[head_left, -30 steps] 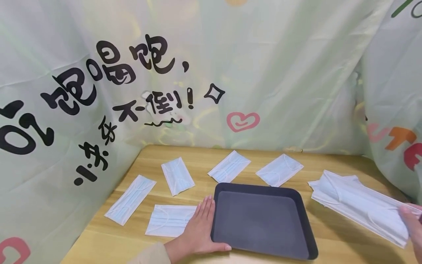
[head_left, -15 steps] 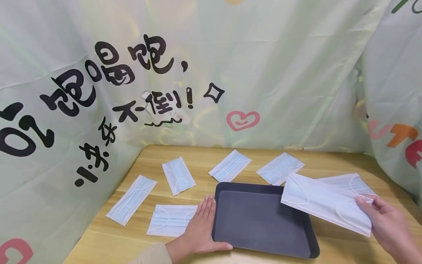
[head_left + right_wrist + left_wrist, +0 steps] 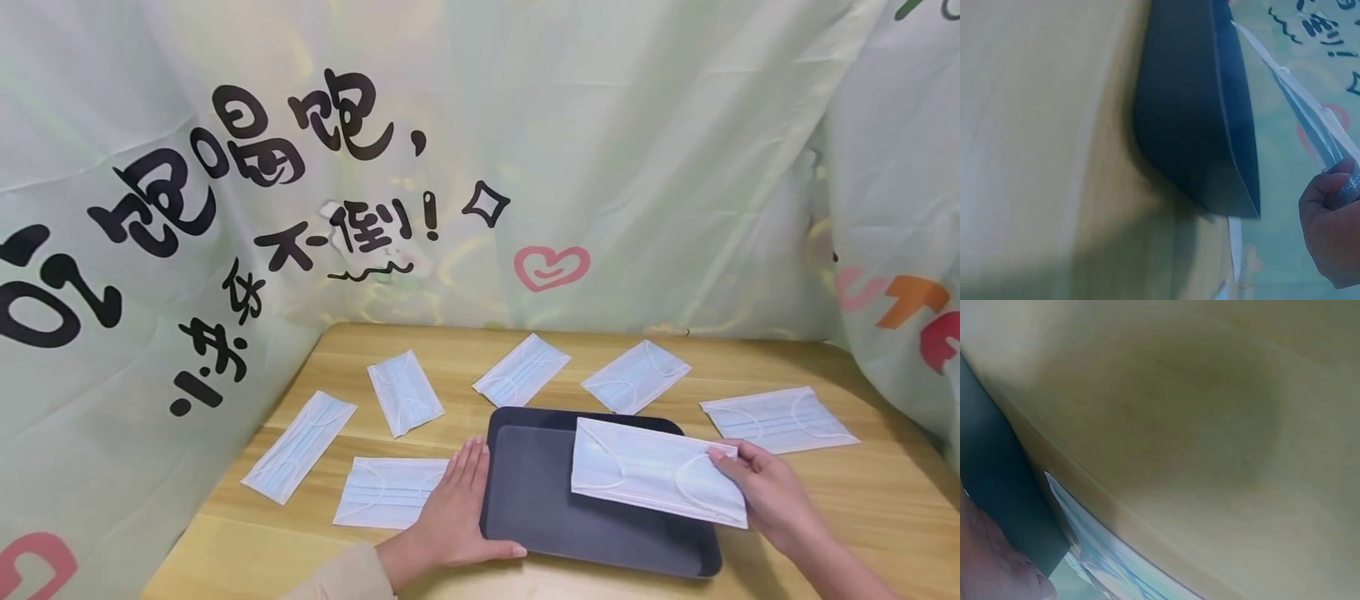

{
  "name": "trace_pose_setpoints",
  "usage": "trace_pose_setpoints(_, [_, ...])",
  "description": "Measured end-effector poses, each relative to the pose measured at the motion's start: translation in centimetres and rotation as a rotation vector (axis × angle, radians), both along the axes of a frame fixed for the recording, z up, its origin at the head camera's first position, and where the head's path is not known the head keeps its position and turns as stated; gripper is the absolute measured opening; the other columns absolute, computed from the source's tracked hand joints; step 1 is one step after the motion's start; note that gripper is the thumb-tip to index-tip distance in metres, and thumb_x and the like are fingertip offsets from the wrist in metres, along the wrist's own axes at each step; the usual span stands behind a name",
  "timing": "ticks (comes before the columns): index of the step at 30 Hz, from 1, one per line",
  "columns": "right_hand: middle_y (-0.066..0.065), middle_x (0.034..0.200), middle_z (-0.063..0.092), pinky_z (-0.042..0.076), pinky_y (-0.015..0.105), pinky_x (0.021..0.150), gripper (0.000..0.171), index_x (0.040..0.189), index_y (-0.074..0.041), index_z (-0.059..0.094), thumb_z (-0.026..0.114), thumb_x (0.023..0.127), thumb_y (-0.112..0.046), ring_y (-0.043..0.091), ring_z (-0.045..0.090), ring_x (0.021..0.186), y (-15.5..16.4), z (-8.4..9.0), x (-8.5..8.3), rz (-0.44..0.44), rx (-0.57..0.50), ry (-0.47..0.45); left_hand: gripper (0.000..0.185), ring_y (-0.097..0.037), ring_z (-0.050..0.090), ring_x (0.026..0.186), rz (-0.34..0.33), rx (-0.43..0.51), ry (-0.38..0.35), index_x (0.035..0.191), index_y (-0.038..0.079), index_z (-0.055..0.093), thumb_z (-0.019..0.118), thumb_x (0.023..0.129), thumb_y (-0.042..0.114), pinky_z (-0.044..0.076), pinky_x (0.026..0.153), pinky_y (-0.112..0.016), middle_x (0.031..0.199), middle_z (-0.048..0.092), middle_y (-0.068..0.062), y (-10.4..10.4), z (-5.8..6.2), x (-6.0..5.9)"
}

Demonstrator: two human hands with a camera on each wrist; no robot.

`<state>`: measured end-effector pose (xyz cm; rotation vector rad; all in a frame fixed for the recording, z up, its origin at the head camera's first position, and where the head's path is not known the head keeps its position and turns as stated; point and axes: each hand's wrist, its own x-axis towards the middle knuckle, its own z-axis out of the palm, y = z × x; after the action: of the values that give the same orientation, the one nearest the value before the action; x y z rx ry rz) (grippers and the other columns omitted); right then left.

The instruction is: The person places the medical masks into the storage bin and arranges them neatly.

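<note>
A pale blue face mask (image 3: 652, 471) hangs over the right part of a dark grey tray (image 3: 525, 525), its right end pinched between the thumb and fingers of my right hand (image 3: 772, 492). In the right wrist view the same mask (image 3: 1304, 103) slants up beside the tray wall (image 3: 1185, 106). My left hand (image 3: 457, 512) lies with straight fingers along the tray's left edge, thumb at its front corner. Under that hand's fingers, one flat mask (image 3: 390, 492) is partly hidden. The left wrist view catches part of the left hand (image 3: 997, 556) beside the tray.
More masks lie flat around the tray on the wooden table (image 3: 247, 550): one at the far left (image 3: 300, 446), several along the back, such as the mask (image 3: 521, 371), and a mask (image 3: 780, 419) at the right. A printed curtain (image 3: 637, 167) encloses the back and sides.
My right hand has come in from the right edge, bringing its mask leftward over the tray. The mask lying at the right has come fully into view. My left hand has stayed at the tray.
</note>
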<state>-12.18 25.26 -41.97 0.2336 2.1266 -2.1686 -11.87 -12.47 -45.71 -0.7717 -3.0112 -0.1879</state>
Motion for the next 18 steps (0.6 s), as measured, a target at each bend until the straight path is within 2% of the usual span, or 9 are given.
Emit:
trace_pose_setpoints(5, [-0.014,0.071,0.064,0.052,0.023,0.054,0.027,0.078,-0.030,0.061,0.051,0.094,-0.010,0.004,0.061,0.062,-2.2,-0.1,-0.3,0.000,0.034,-0.076,0.126,-0.033,0.015,0.143,-0.003,0.005,-0.017,0.145,-0.005,0.016,0.044,0.065,0.087,0.023,0.114,-0.042,0.154,0.014,-0.022,0.0,0.1,0.0])
trace_pose_setpoints(7, [-0.014,0.071,0.063,0.052,0.023,0.056,0.023,0.081,-0.027,0.060,0.052,0.094,-0.011,0.004,0.061,0.063,-2.9,-0.1,-0.5,0.008,0.040,-0.094,0.126,-0.034,0.015,0.143,-0.005,0.006,-0.018,0.145,-0.005,0.016,0.045,0.065,0.086,0.024,0.114,-0.042,0.154,0.014,-0.023,-0.1,0.1,0.0])
trace_pose_setpoints(11, [-0.016,0.071,0.060,0.050,0.020,0.059,0.008,0.093,-0.012,0.061,0.053,0.093,-0.011,0.001,0.057,0.066,-3.9,-0.2,-1.0,0.010,0.164,-0.104,0.125,-0.034,0.015,0.143,-0.010,0.014,-0.005,0.145,-0.006,0.016,0.046,0.065,0.086,0.024,0.114,-0.042,0.153,0.015,-0.023,-0.1,0.1,-0.1])
trace_pose_setpoints(14, [-0.016,0.072,0.058,0.047,0.018,0.061,0.015,0.102,0.001,0.058,0.053,0.093,-0.010,-0.001,0.053,0.067,-4.4,-0.2,-1.2,0.002,0.256,-0.094,0.125,-0.033,0.014,0.143,-0.013,0.025,-0.011,0.145,-0.006,0.016,0.046,0.065,0.086,0.024,0.114,-0.042,0.154,0.014,-0.023,-0.1,0.1,-0.1])
trace_pose_setpoints(18, [-0.013,0.073,0.056,0.044,0.018,0.062,0.024,0.107,0.010,0.056,0.053,0.093,-0.009,-0.001,0.050,0.068,-4.9,-0.3,-1.4,0.000,0.335,-0.093,0.125,-0.033,0.013,0.143,-0.016,0.037,-0.025,0.145,-0.006,0.016,0.045,0.066,0.086,0.023,0.115,-0.043,0.154,0.013,-0.023,-0.1,0.1,0.0])
